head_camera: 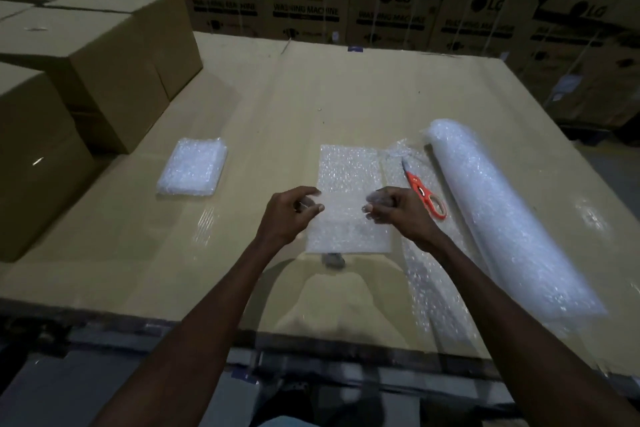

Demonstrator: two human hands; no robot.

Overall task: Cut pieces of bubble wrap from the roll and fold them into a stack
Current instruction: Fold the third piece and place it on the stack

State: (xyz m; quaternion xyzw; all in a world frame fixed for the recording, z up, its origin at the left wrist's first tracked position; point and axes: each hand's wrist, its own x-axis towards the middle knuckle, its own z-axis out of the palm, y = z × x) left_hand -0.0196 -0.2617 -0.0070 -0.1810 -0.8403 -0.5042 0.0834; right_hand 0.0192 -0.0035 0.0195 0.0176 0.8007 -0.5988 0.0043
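— How do the arms lie?
— Both bare forearms reach forward and converge, wrists near level.
— The left hand [289,215]?
— Fingers curled, thumb tip meeting the forefinger in a pinch.
— The right hand [398,213]?
— Knuckles up, fingers bent inward toward the left fingertips, pinching likewise.

Dim warehouse light over a cardboard-covered table [311,87], plain boxes [104,55] at left, printed cartons [381,10] (washing machines) stacked behind.
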